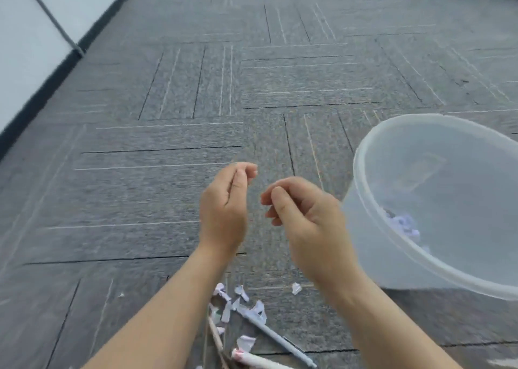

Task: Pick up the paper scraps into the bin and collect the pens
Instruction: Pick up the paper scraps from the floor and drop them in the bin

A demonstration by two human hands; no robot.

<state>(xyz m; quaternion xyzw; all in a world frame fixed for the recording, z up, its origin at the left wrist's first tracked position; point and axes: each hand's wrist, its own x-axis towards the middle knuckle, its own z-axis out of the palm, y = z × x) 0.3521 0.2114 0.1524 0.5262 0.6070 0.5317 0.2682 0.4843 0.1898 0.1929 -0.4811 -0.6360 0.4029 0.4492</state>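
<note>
The paper scraps (238, 309) lie scattered on the grey carpet (168, 102) well below my fingers, down between my two forearms, small white and pale lilac bits in a loose cluster. Among them lies a grey pen (276, 338), slanting away toward my right forearm, with a few scraps resting against its upper end. Nearer me, at the lower edge of the view, lies a white pen (258, 361) with a pinkish tip, and beside it a thin tan stick-like pen (215, 336), partly hidden by my left forearm. One lone scrap (296, 288) sits apart, just beside my right wrist. My left hand (224, 209) hangs in the air above the carpet, its fingers loosely curled with thumb near fingertips; I see nothing between them. My right hand (305, 223) hovers just beside it, apart from it, fingers curled the same way, thumb close to the forefinger; whether a tiny scrap is pinched there I cannot tell. To the right of my right fingers stands the bin (364, 189), a translucent round tub, its rim close to my knuckles, with lilac scraps already lying in its bottom. Far off to the left of my fingers a white wall (30, 46) with a dark skirting runs along the carpet.
</note>
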